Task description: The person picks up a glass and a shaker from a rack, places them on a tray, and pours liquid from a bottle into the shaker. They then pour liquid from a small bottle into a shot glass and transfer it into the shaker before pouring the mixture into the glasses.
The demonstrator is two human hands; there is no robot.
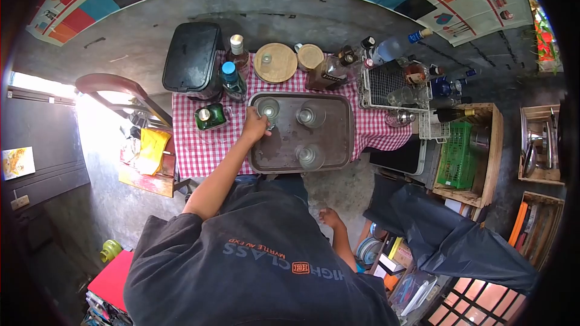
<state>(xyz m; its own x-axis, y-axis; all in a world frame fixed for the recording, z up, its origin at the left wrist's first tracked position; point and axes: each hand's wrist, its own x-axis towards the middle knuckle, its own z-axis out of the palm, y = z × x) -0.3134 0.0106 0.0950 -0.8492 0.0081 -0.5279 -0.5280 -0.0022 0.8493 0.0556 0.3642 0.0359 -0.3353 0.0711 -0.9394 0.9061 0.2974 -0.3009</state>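
My left hand point(257, 125) is closed around the lower side of a clear drinking glass point(268, 107) at the upper left corner of a brown serving tray point(281, 157). Another clear glass point(311, 113) stands on the tray at upper right, and a third glass point(310, 156) stands at lower right. Low beside my body, away from the tray, hangs my right hand point(329, 217); its fingers are loosely bent and slightly apart, with nothing visible in them.
A red-checked cloth point(187, 145) covers the table. Left of the tray are a green bottle point(211, 116), a blue-capped bottle point(232, 81) and a black bin point(192, 57). Behind lies a round wooden board point(275, 63). A wire rack point(386, 84) with glasses and bottles stands right.
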